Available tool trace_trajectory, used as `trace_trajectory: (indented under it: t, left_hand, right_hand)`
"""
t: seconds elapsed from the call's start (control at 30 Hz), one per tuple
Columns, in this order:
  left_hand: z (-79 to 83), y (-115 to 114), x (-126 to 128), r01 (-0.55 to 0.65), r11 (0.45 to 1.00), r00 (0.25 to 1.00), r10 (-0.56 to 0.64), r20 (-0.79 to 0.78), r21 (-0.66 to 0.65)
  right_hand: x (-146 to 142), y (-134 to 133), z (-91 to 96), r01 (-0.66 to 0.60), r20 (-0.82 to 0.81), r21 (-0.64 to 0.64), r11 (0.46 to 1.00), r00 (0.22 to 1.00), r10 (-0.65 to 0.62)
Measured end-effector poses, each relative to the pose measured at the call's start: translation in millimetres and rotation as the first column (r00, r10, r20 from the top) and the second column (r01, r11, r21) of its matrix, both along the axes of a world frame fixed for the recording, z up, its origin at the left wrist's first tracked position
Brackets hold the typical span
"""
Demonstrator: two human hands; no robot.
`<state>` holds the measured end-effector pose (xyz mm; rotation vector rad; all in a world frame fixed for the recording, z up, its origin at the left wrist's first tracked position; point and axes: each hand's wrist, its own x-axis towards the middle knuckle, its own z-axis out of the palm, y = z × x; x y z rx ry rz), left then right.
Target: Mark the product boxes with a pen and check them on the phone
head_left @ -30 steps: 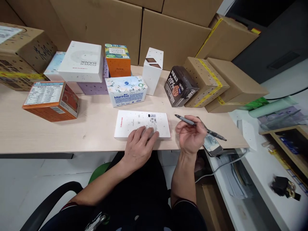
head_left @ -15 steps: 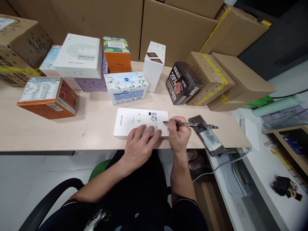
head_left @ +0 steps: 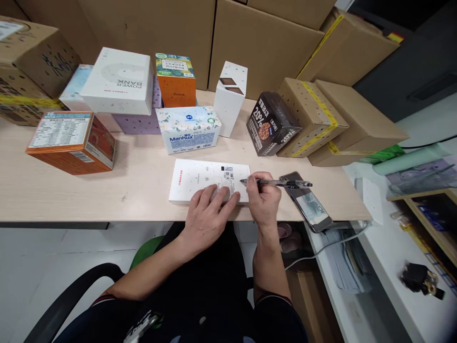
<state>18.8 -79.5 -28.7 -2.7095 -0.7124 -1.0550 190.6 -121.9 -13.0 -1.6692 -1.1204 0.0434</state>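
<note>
A flat white box (head_left: 189,183) with red lettering and small dark specks lies at the table's front edge. My left hand (head_left: 209,214) rests on its near side, fingers spread over the top. In my right hand (head_left: 264,197) is a dark pen (head_left: 291,183), gripped between thumb and fingers at the box's right end. The pen's tip meets or hovers just over the box's top, beside printed labels; I cannot tell which. Just right of that hand lies a phone (head_left: 309,202) with a banknote under its clear case.
Behind stand a Manhua tissue pack (head_left: 191,131), a tall white box (head_left: 231,97), a black box (head_left: 266,126) and a power bank box (head_left: 117,83). An orange box (head_left: 71,147) is at left. Cardboard boxes (head_left: 307,119) stand right. A cable (head_left: 332,243) hangs below the table edge.
The pen has shifted slightly left, its rear end swinging in toward my right hand. My left hand stays in place on the white box.
</note>
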Motion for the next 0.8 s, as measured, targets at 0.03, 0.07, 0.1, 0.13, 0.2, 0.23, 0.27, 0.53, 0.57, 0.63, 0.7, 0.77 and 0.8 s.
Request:
trace_trajectory:
  t: [0.03, 0.07, 0.1, 0.13, 0.2, 0.23, 0.27, 0.53, 0.57, 0.63, 0.7, 0.77, 0.8]
  left_hand:
    - [0.0, 0, 0, 0.000, 1.000, 1.000, 0.000, -0.002, 0.003]
    - [0.0, 0, 0, -0.001, 1.000, 1.000, 0.001, -0.003, 0.005]
    - [0.0, 0, 0, 0.000, 1.000, 1.000, 0.000, -0.003, 0.007]
    - [0.0, 0, 0, 0.001, 1.000, 1.000, -0.001, -0.001, 0.010]
    - [-0.2, 0, 0, 0.004, 1.000, 1.000, -0.004, 0.007, 0.011]
    - [-0.3, 0, 0, 0.005, 1.000, 1.000, -0.005, 0.008, 0.010]
    - [-0.4, 0, 0, 0.005, 1.000, 1.000, -0.005, 0.010, 0.007]
    - [-0.9, 1, -1, 0.016, 1.000, 1.000, -0.016, 0.019, 0.019]
    - [-1.0, 1, -1, 0.015, 1.000, 1.000, -0.015, 0.019, 0.020]
    - [-1.2, 1, -1, 0.011, 1.000, 1.000, -0.011, 0.013, 0.020]
    - [-1.5, 1, -1, 0.008, 1.000, 1.000, -0.008, 0.013, 0.021]
    - [-1.7, 0, -1, 0.008, 1.000, 1.000, -0.008, 0.015, 0.023]
    - [-1.8, 0, -1, 0.008, 1.000, 1.000, -0.009, 0.015, 0.022]
  right_hand:
    - [0, 0, 0.1, -0.009, -0.008, 0.001, 1.000, 1.000, 0.009]
    - [1, 0, 0.2, -0.018, -0.014, 0.003, 1.000, 1.000, 0.018]
    - [1, -1, 0.3, -0.025, -0.018, 0.002, 1.000, 1.000, 0.025]
    - [1, -1, 0.3, -0.028, -0.020, 0.000, 1.000, 0.999, 0.028]
    - [0, -1, -0.6, -0.028, -0.030, -0.007, 1.000, 0.999, 0.028]
    - [-1, -1, -1.5, -0.025, -0.048, -0.001, 1.000, 0.999, 0.025]
    - [-1, 0, -2.6, -0.019, -0.076, 0.020, 1.000, 0.997, 0.020]
    - [26, -4, 4.6, 0.170, -0.254, -0.002, 0.985, 0.953, -0.165]
    - [32, -6, 8.7, 0.177, -0.177, -0.098, 0.979, 0.965, -0.192]
    - [43, -9, 17.1, 0.163, -0.004, -0.288, 0.944, 0.985, -0.172]
    - [51, -8, 24.1, 0.119, 0.107, -0.436, 0.892, 0.991, -0.079]
    - [54, -1, 28.2, 0.070, 0.150, -0.545, 0.835, 0.989, 0.015]
    - [55, 3, 28.9, 0.059, 0.162, -0.581, 0.812, 0.986, 0.044]
